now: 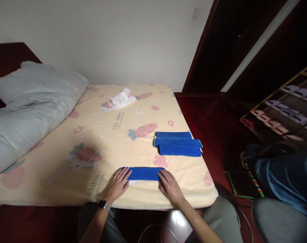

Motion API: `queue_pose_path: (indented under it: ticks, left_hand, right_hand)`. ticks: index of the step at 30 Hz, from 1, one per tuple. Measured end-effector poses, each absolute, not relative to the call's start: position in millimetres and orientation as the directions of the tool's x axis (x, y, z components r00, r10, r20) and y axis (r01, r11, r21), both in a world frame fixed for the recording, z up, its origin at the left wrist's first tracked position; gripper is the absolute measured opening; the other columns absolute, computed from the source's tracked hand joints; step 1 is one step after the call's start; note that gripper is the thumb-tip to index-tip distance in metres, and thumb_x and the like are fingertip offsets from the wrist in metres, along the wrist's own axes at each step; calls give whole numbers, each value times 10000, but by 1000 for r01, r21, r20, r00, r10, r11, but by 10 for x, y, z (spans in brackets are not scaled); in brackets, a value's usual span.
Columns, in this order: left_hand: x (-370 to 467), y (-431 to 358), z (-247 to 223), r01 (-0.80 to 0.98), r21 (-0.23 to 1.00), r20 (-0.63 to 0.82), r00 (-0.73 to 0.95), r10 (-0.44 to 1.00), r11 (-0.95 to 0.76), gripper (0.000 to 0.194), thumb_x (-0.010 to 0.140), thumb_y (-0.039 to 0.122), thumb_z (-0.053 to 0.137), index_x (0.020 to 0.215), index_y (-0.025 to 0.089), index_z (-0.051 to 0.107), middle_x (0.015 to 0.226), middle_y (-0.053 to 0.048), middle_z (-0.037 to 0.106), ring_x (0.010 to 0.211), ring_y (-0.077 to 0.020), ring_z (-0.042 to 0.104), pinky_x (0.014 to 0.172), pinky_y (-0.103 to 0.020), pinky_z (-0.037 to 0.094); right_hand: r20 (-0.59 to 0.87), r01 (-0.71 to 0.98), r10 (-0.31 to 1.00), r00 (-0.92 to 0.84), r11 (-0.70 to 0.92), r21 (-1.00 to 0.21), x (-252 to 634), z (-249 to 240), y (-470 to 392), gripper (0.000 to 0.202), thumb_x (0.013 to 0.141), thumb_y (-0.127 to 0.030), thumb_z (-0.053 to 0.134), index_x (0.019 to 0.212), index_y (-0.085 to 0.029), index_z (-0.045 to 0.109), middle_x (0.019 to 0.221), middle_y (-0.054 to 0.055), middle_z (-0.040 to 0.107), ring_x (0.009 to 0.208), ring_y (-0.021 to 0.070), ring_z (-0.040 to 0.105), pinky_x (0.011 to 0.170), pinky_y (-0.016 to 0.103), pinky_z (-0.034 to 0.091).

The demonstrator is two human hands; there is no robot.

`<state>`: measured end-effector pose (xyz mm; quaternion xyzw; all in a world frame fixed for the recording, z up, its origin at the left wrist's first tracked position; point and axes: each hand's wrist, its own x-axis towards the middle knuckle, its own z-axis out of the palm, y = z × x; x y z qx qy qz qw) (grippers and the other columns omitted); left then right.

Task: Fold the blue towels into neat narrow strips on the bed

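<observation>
A blue cloth (144, 173), folded into a long flat strip, lies on the bed near its front edge. On its left end rests my left hand (120, 182), fingers stretched out over the fabric. My right hand (170, 184) lies on the right end with its fingers extended, palm down. Just beyond, to the right, several similar folded blue cloths (180, 150) lie side by side, partly overlapping, close to the bed's right edge.
The bed (133, 141) has a yellow sheet with carrots and rabbits. A crumpled white plastic bag (123, 98) lies farther back. A grey quilt (42, 98) is heaped at left. At right stand a shoe rack (277, 91) with slippers and a grey stool seat (280, 219).
</observation>
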<state>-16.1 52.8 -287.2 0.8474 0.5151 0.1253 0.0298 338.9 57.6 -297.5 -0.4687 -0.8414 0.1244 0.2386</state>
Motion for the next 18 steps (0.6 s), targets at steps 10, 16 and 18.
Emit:
queue_pose_path:
  ticks: [10, 16, 18]
  left_hand:
    - [-446, 827, -2866, 783, 523, 92, 341, 936, -337, 540, 890, 247, 554, 1422, 321, 501, 1458, -32, 568, 1339, -220, 535, 1145, -429, 442]
    - [-465, 830, -2879, 470, 881, -123, 116, 986, 54, 370, 888, 504, 567, 1145, 256, 663, 1080, -54, 755, 1012, -245, 711, 896, -393, 593]
    - [-397, 828, -2863, 434, 897, -140, 85, 987, 90, 397, 847, 583, 594, 1024, 244, 699, 929, -43, 767, 927, -254, 718, 842, -392, 600]
  right_hand:
    - [175, 614, 910, -377, 387, -688, 3502, -2966, 958, 481, 879, -156, 511, 1353, -189, 588, 1357, 111, 627, 1257, 257, 581, 1111, 461, 442]
    - [-61, 364, 969, -239, 31, -931, 3645, -2875, 1051, 427, 935, -442, 537, 1279, -197, 601, 1143, 90, 714, 929, 241, 688, 840, 364, 561]
    - [-108, 258, 976, -191, -57, -965, 3706, -2836, 1048, 479, 903, -520, 573, 1232, -173, 607, 1076, 87, 717, 920, 239, 678, 818, 341, 555]
